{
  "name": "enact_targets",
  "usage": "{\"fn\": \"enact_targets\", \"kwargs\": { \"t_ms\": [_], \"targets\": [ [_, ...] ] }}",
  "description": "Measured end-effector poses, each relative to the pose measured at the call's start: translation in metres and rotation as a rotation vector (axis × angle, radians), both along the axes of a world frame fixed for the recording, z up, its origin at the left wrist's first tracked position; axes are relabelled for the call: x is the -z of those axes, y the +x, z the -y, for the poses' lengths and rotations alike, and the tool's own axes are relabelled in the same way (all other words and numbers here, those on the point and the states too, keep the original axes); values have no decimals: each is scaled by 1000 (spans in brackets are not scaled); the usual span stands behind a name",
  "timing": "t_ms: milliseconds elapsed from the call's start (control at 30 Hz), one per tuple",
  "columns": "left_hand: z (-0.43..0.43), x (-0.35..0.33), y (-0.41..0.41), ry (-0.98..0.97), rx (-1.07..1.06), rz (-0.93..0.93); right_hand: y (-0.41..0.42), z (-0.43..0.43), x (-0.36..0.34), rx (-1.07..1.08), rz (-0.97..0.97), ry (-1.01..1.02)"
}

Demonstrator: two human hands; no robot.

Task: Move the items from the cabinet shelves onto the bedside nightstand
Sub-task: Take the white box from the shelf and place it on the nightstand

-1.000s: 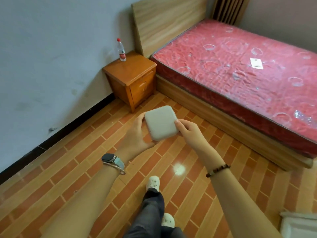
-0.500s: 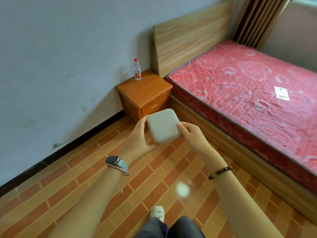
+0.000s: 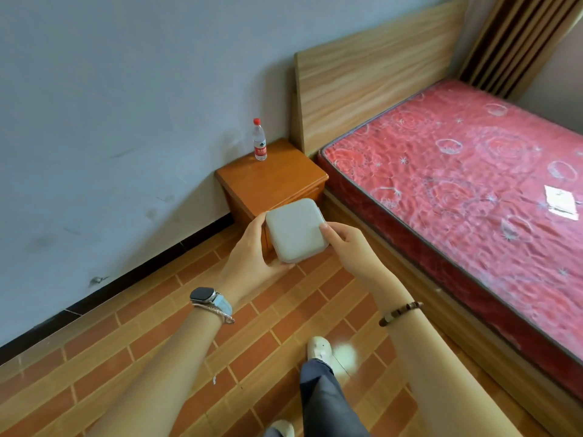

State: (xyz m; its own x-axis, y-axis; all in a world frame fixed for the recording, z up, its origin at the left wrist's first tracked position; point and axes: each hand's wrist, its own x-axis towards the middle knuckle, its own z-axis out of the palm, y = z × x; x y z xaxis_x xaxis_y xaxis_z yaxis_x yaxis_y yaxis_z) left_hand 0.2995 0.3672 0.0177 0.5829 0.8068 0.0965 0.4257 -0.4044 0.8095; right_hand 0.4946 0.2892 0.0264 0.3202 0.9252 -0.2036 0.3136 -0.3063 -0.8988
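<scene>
Grey case [image 3: 296, 230] held in both hands, in the air in front of the nightstand [image 3: 277, 181].
Left hand [image 3: 252, 257] cups its near-left edge with curled fingers; right hand [image 3: 344, 244] pinches the right edge. Water bottle [image 3: 259, 140] stands upright on the nightstand's back corner.

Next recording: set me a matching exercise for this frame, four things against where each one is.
Things:
1. water bottle
2. grey case
3. white paper slip
4. bead bracelet

Places:
A. held between the left hand and the right hand
B. standing on the nightstand, at its back corner by the wall
C. lying on the red mattress
D. worn just behind the right hand

Pairs: 1-B, 2-A, 3-C, 4-D
</scene>
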Motion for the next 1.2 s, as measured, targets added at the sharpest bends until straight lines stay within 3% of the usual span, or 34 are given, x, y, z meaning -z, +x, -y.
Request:
{"fn": "enact_targets", "kwargs": {
  "t_ms": [433, 1200],
  "targets": [
    [-109, 7, 110, 14, -175, -78, 120, -144, 9, -190, -1, -56],
    [-328, 54, 176, -84, -236, -68, 184, -382, 48, -223, 39, -155]
  ]
}}
